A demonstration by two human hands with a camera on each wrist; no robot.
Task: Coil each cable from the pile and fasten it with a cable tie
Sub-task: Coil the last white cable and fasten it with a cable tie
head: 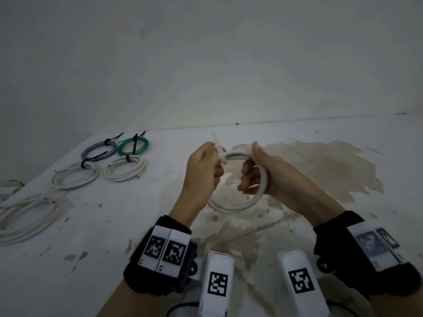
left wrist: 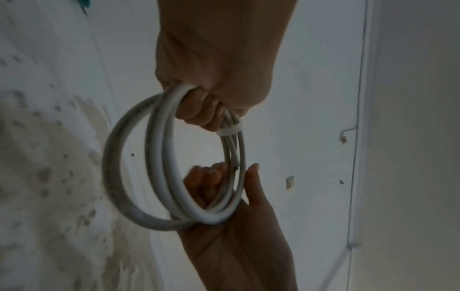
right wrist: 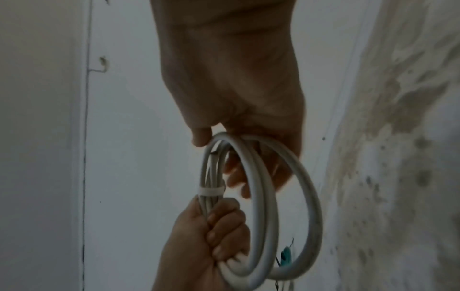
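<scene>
At the near left edge of the white table (head: 96, 225) lies a loose white cable (head: 27, 216), not tied. Farther back on the left sit four coils bound with black ties: a white coil (head: 75, 176), a blue-grey coil (head: 99, 149), another white coil (head: 126, 169) and a green coil (head: 134, 146). In the middle, above a brown stain (head: 320, 170), both hands hold a coiled white cable (head: 238, 205) off the table. The left hand (head: 201, 170) is fisted around the coil's bundled strands beside a white cable tie (head: 220, 154) wrapped around them. The right hand (head: 263, 177) grips the coil's right side, fingers curled through the loop, thumb on top.
</scene>
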